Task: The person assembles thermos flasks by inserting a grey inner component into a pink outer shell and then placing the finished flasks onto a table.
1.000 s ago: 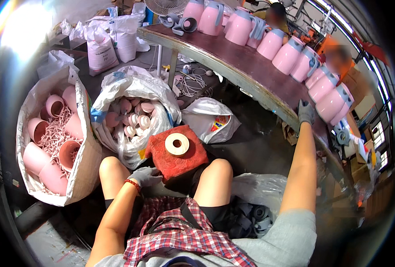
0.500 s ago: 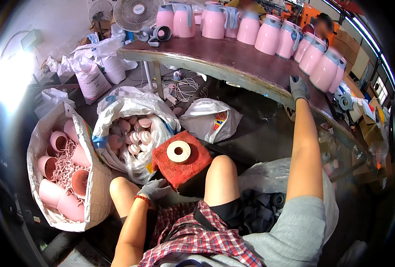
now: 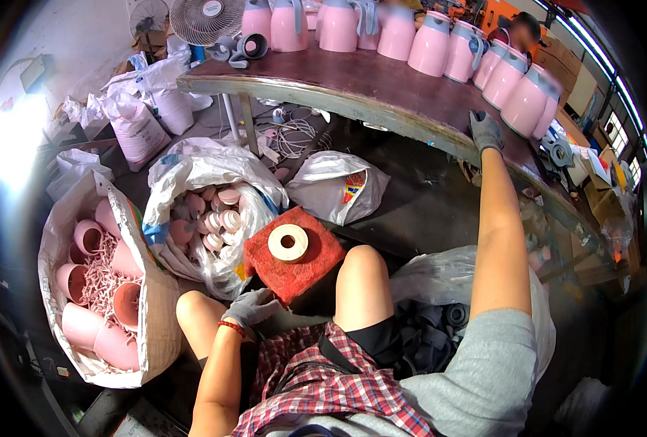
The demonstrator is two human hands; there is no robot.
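Note:
My right hand point(image 3: 486, 131), in a grey glove, is stretched out to the edge of the dark brown table point(image 3: 381, 91). Its fingers rest on the tabletop and hold nothing visible. A pink pitcher point(image 3: 525, 102) with a grey top stands just beyond it. By my left knee lies my left hand point(image 3: 252, 307), also gloved, with its fingers loosely extended and nothing seen in them. They come close to the near corner of a block covered with red cloth point(image 3: 265, 269). On that cloth sits a pale ring point(image 3: 289, 242) with a round hole.
Several more pink pitchers point(image 3: 396, 33) line the table, beside loose grey parts point(image 3: 239, 49). To the left are a sack of pink shells point(image 3: 94, 320) and a bag of pink-white caps point(image 3: 210, 218). Dark grey parts point(image 3: 429, 339) fill a bag by my right thigh. Another person point(image 3: 520, 33) is behind.
The view has shifted slightly, so the table, pitchers and bags appear a little higher and further left. Both hands keep about the same places beside the table edge and the red cloth.

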